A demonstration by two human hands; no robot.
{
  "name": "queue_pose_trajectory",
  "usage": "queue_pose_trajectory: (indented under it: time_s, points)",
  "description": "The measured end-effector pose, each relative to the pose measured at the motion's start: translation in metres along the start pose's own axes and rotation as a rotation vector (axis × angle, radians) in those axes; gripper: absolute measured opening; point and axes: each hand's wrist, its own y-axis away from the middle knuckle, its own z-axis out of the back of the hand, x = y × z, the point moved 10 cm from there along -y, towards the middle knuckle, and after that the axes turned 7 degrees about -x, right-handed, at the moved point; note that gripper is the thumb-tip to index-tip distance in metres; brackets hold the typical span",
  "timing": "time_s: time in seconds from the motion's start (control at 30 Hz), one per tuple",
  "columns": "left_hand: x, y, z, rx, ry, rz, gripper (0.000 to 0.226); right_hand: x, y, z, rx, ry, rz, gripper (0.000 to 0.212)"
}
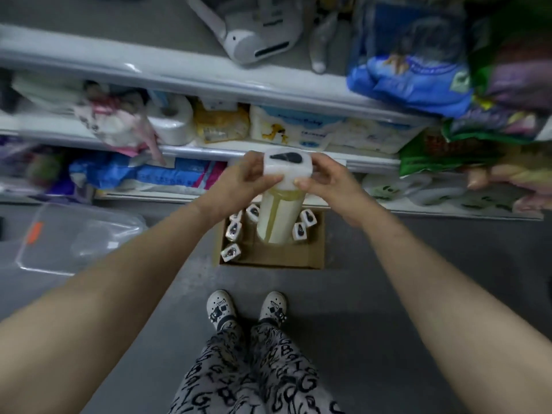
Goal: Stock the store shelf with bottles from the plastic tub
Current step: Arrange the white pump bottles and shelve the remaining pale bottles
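A tall pale-yellow bottle [279, 216] with a white square cap [287, 170] is held upright in the air above an open cardboard box [310, 252] on the floor, the fingers of the left hand [248, 177] and the right hand [324, 182] being closed on opposite sides of the cap. More capped bottles [236, 230] are seen standing along the box's far and left edges, while a clear plastic tub [59, 234] lies apart to the left. The carrying step is judged to be in hand; next, the bottle must be lifted forward to a free spot on a store shelf [268, 153] and set down upright.
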Motion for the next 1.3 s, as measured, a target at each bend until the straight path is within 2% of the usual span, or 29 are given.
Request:
queue_pose_trajectory:
  time_s: [0.13, 0.3, 0.5, 0.73, 0.87, 1.1, 1.2, 1.3]
  points:
    - [-0.057, 0.017, 0.008, -0.012, -0.006, -0.065, 0.056, 0.048, 0.015, 0.009, -0.009, 0.007, 0.060, 0.039]
    - [-0.113, 0.037, 0.020, -0.043, -0.048, -0.157, 0.061, 0.104, 0.030, 0.014, -0.042, -0.044, 0.155, 0.038]
    - [-0.168, 0.053, 0.032, -0.118, -0.121, -0.221, 0.035, 0.153, 0.044, 0.016, -0.042, -0.114, 0.212, 0.034]
    - [-0.225, 0.075, 0.054, -0.204, -0.197, -0.327, 0.043, 0.215, 0.051, 0.017, -0.003, -0.071, 0.301, 0.037]
    - [-0.255, 0.088, 0.068, -0.278, -0.258, -0.405, 0.040, 0.251, 0.056, 0.014, 0.008, -0.082, 0.369, 0.034]
    - [-0.289, 0.097, 0.109, -0.360, -0.116, -0.462, 0.039, 0.317, 0.058, -0.007, 0.025, -0.082, 0.476, 0.033]
    - [-0.304, 0.094, 0.131, -0.345, -0.054, -0.466, 0.048, 0.341, 0.051, -0.020, 0.025, -0.100, 0.510, 0.032]
    - [-0.327, 0.091, 0.159, -0.340, -0.046, -0.494, 0.038, 0.369, 0.036, -0.037, 0.011, -0.100, 0.548, 0.035]
